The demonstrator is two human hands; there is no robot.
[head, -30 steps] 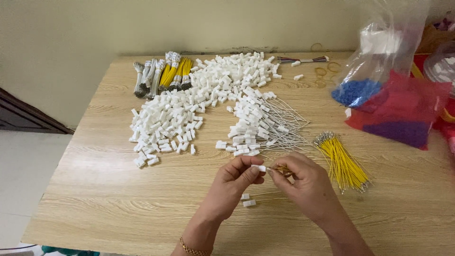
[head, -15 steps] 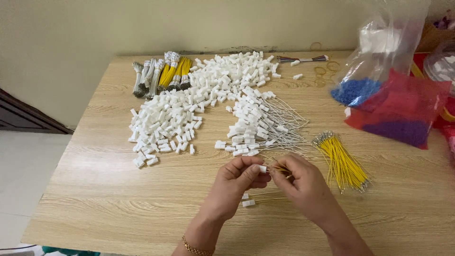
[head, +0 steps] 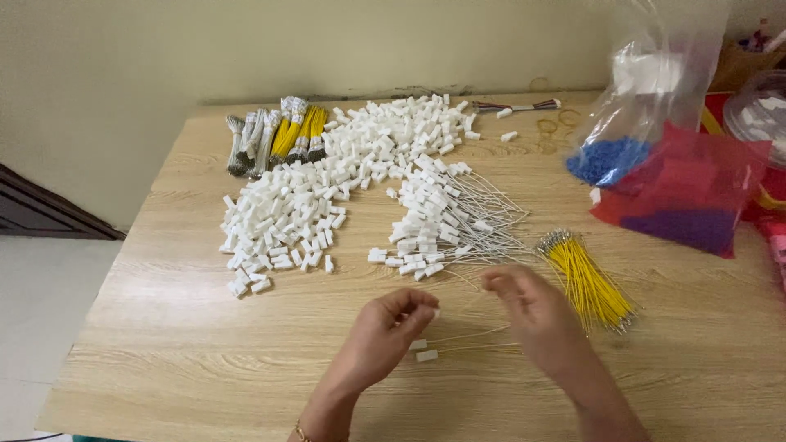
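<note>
White plastic connector housings [head: 426, 350] with thin pale wires running right lie on the wooden table [head: 164, 352] at lower centre of the frame, just below and between the two hands. The left hand [head: 385, 336] is curled, thumb and forefinger pinched close together at a small white piece [head: 435, 313] beside the fingertips; motion blur prevents confirming whether that piece is actually gripped. The right hand [head: 536, 315] hovers to the right of it, fingers bent and drawn narrow, blurred; what it holds cannot be determined. The two finished pieces sit side by side, small, rectangular, each trailing a single lead. Above them, at centre frame, lies a pile of wired housings [head: 442, 221]. A loose bundle of yellow wires [head: 589, 282] lies right of the right hand. A broad heap of bare white housings [head: 327, 188] occupies the upper left of the table.
</note>
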